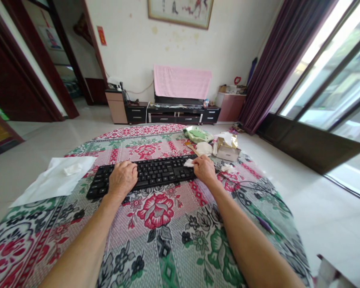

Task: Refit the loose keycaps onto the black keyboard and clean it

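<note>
A black keyboard [159, 172] lies across the patterned tablecloth. My left hand [123, 176] rests over its left part, fingers bent down around it and partly hidden. At the right end, my right hand [204, 170] pinches a white tissue [189, 163] and holds it against the keys. Just beyond that hand are a light-brown wooden handle [194, 149] and a crumpled white wipe [204, 149]. Another crumpled tissue [227, 168] sits to the right of the hand. A black cable [243, 196] curls over the cloth to a purple plug [265, 225].
On the left, a white sheet [55, 176] bears a folded tissue [73, 169]. A green wipes packet [198, 135] and an open tissue box [228, 150] stand at the far right of the round table [156, 236]. A low cabinet [168, 118] lines the wall.
</note>
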`<state>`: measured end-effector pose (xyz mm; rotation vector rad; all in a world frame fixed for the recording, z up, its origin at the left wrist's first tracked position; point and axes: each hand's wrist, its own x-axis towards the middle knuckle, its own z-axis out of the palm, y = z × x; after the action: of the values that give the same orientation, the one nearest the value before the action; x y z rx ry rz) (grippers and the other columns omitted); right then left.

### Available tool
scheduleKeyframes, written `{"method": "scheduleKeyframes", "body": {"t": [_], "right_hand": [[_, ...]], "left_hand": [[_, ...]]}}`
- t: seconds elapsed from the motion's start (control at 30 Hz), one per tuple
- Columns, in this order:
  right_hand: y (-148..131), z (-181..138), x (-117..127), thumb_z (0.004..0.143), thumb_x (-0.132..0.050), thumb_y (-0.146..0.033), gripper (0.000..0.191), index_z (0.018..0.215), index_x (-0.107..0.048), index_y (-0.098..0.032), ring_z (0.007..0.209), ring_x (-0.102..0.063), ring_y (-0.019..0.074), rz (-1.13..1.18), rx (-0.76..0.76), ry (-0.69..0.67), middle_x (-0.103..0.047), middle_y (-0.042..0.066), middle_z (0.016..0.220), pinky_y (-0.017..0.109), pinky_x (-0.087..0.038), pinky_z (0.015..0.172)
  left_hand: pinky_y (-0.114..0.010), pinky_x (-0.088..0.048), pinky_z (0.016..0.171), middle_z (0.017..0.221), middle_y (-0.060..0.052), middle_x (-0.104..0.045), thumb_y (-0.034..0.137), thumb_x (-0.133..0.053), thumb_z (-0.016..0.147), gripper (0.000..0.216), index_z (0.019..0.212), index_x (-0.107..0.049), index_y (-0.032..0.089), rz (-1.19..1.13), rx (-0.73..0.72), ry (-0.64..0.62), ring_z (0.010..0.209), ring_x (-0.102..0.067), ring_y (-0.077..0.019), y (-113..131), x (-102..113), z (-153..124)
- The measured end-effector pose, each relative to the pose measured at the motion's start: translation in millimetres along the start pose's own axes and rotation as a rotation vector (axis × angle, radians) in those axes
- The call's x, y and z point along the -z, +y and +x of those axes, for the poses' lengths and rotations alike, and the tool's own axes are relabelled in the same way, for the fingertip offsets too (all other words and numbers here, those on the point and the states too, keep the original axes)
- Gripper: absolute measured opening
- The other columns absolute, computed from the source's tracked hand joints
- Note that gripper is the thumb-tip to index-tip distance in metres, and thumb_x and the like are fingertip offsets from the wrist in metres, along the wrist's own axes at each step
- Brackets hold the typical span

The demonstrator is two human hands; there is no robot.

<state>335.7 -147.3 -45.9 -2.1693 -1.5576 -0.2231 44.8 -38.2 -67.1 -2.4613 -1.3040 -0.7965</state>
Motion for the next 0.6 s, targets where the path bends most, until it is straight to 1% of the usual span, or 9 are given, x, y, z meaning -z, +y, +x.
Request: {"method": "scheduleKeyframes", "body": {"t": [0.07, 0.1, 0.17, 0.23, 0.37, 0.5, 0.53, 0.57, 0.6], "right_hand": [[9.4, 2.4, 1.2, 0.076, -0.045, -0.018, 0.027, 0.087, -0.070, -0.020, 0.089, -0.052, 0.0200, -0.034, -0.103, 0.024, -0.059, 0.008, 0.091, 0.029, -0.036, 0.079], [12.6, 3.2, 1.0, 0.076, -0.044, -0.018, 0.028, 0.088, -0.070, -0.020, 0.089, -0.053, 0.0198, -0.035, -0.123, 0.045, -0.059, 0.008, 0.092, 0.028, -0.036, 0.079], [16.6, 4.2, -0.4, 0.077, -0.043, -0.018, 0.030, 0.090, -0.070, -0.022, 0.090, -0.053, 0.0187, -0.009, -0.091, 0.073, -0.060, 0.007, 0.094, 0.027, -0.037, 0.080], [18.7, 5.1, -1.0, 0.078, -0.042, -0.017, 0.031, 0.090, -0.070, -0.022, 0.091, -0.053, 0.0174, 0.022, -0.021, 0.059, -0.060, 0.005, 0.096, 0.026, -0.037, 0.081], [22.1, 9.3, 11.3, 0.071, -0.045, -0.012, 0.031, 0.085, -0.072, -0.022, 0.087, -0.056, 0.0156, 0.020, 0.060, -0.112, -0.064, 0.004, 0.092, 0.023, -0.039, 0.079], [27.5, 15.3, 36.7, 0.065, -0.047, -0.009, 0.032, 0.080, -0.074, -0.020, 0.068, -0.059, 0.0141, 0.051, 0.043, -0.411, -0.068, 0.002, 0.072, 0.022, -0.042, 0.065], [28.9, 16.6, 41.3, 0.065, -0.047, -0.008, 0.033, 0.081, -0.074, -0.019, 0.064, -0.059, 0.0139, 0.069, 0.038, -0.462, -0.068, 0.002, 0.069, 0.021, -0.042, 0.062], [30.3, 17.9, 44.1, 0.065, -0.046, -0.008, 0.034, 0.081, -0.074, -0.019, 0.064, -0.059, 0.0139, 0.084, 0.038, -0.474, -0.069, 0.002, 0.069, 0.021, -0.043, 0.061], [31.4, 19.1, 45.1, 0.065, -0.046, -0.007, 0.035, 0.082, -0.074, -0.019, 0.066, -0.060, 0.0141, 0.093, 0.046, -0.449, -0.070, 0.003, 0.072, 0.021, -0.043, 0.062]], "left_hand": [[-0.036, -0.041, 0.082, 0.092, -0.010, -0.064, 0.027, -0.039, 0.082, 0.030, 0.088, -0.067, 0.017, 0.002, -0.001, 0.000, 0.087, -0.055, -0.0235, -0.3, -0.2, 0.2], [-0.036, -0.041, 0.082, 0.092, -0.010, -0.064, 0.027, -0.039, 0.082, 0.030, 0.088, -0.067, 0.017, 0.004, -0.004, 0.000, 0.087, -0.055, -0.0234, -0.5, -0.4, 0.2], [-0.036, -0.040, 0.083, 0.093, -0.009, -0.064, 0.027, -0.039, 0.082, 0.030, 0.087, -0.067, 0.017, 0.014, -0.013, 0.000, 0.087, -0.055, -0.0230, -1.1, -1.1, 0.4], [-0.035, -0.040, 0.083, 0.092, -0.009, -0.064, 0.027, -0.039, 0.082, 0.030, 0.087, -0.067, 0.017, 0.024, -0.014, -0.003, 0.087, -0.055, -0.0226, -1.6, -1.6, 0.5], [-0.035, -0.040, 0.082, 0.092, -0.010, -0.064, 0.028, -0.039, 0.082, 0.031, 0.088, -0.067, 0.017, 0.017, -0.009, -0.007, 0.087, -0.055, -0.0230, -1.2, -0.9, 0.8], [-0.035, -0.041, 0.083, 0.092, -0.010, -0.064, 0.027, -0.039, 0.083, 0.031, 0.087, -0.067, 0.016, -0.006, -0.022, -0.016, 0.089, -0.055, -0.0229, 1.5, 0.2, 0.5], [-0.035, -0.041, 0.083, 0.092, -0.009, -0.064, 0.026, -0.038, 0.083, 0.031, 0.087, -0.067, 0.017, -0.012, -0.021, -0.021, 0.090, -0.055, -0.0230, 2.2, 0.2, 0.3], [-0.035, -0.041, 0.083, 0.092, -0.010, -0.064, 0.026, -0.038, 0.083, 0.031, 0.087, -0.067, 0.017, -0.017, -0.015, -0.025, 0.091, -0.055, -0.0231, 2.9, 0.1, 0.1], [-0.035, -0.041, 0.084, 0.092, -0.010, -0.064, 0.026, -0.038, 0.083, 0.031, 0.087, -0.067, 0.017, -0.023, -0.009, -0.027, 0.092, -0.054, -0.0232, 3.3, 0.2, 0.0]]}}
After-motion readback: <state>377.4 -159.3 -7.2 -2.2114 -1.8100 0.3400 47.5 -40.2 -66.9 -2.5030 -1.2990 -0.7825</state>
